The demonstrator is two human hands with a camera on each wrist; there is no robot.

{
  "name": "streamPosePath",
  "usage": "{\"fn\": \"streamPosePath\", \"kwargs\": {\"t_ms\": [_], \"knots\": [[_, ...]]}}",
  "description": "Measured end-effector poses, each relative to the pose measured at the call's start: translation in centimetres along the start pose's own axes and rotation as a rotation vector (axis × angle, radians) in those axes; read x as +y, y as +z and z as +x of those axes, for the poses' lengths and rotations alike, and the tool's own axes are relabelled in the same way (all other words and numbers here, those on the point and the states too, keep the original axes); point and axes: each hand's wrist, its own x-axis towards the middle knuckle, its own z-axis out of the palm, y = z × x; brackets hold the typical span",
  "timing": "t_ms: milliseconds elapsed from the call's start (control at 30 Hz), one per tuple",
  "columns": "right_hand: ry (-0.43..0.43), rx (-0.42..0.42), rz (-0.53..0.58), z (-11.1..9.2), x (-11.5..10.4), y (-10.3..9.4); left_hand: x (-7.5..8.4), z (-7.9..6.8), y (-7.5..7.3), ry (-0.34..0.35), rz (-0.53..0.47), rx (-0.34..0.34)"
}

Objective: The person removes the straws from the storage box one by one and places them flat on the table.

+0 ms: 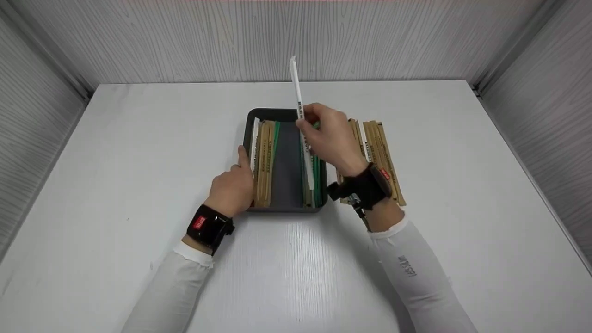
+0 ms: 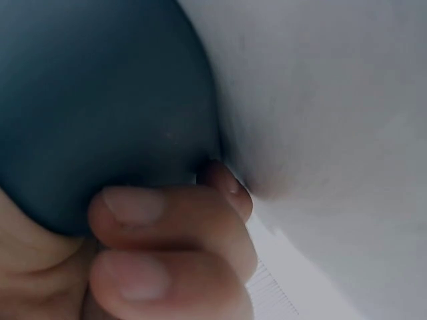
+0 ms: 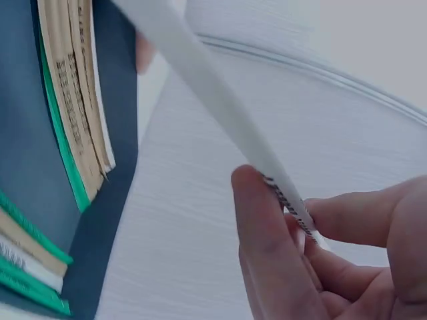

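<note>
My right hand (image 1: 330,136) pinches a white paper-wrapped straw (image 1: 297,88) between thumb and fingers, tilted above the right part of a dark grey tray (image 1: 286,209). Dark print runs along the straw's wrapper (image 3: 220,100) in the right wrist view. At the tray's left wall is my left hand (image 1: 233,187), one finger stretched along the side. Seen from the left wrist, curled fingers (image 2: 173,220) hold against the tray's outer wall (image 2: 113,87). Inside the tray, brown wrapped straws (image 1: 264,162) lie at the left beside white and green ones; green wrapped straws (image 1: 317,180) lie at the right.
On the white table (image 1: 286,268), right of the tray, lies a group of brown wrapped straws (image 1: 381,157) with a white one (image 1: 363,138) among them, partly hidden by my right wrist. A grey wood-grain panel (image 1: 208,41) stands behind the table.
</note>
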Motion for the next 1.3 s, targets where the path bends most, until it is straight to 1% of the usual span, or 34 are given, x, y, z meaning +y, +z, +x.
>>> {"fn": "streamPosePath", "kwargs": {"t_ms": [100,200,267,433,533,633,800,933,1067,1300], "knots": [[-0.016,0.059,-0.003,-1.0,1.2,-2.0,0.0,0.1,0.0,-0.003,0.0,-0.013],[0.023,0.099,0.002,-2.0,3.1,-4.0,-0.1,0.2,-0.1,-0.004,-0.001,-0.014],[0.064,0.118,-0.01,-2.4,4.7,-5.5,-0.2,0.1,-0.1,-0.004,-0.003,-0.016],[0.18,0.122,-0.033,-3.0,8.7,-8.7,-0.3,0.0,-0.2,-0.006,-0.011,-0.017],[0.268,0.119,-0.019,-3.2,11.1,-10.2,-0.2,0.1,-0.1,-0.005,-0.016,-0.011],[0.355,0.11,0.0,-3.3,13.3,-11.2,-0.2,0.2,-0.1,0.0,-0.019,-0.008],[0.456,0.06,-0.023,-3.7,16.1,-11.9,-0.2,0.1,0.0,0.006,-0.012,0.004],[0.505,0.028,-0.081,-4.1,17.4,-11.9,-0.2,0.0,0.0,0.017,-0.016,0.018],[0.521,0.018,-0.141,-4.2,17.8,-11.8,-0.2,0.0,0.2,0.027,-0.016,0.022],[0.519,-0.003,-0.178,-4.1,17.7,-11.3,-0.2,0.0,0.0,0.016,-0.016,0.01]]}}
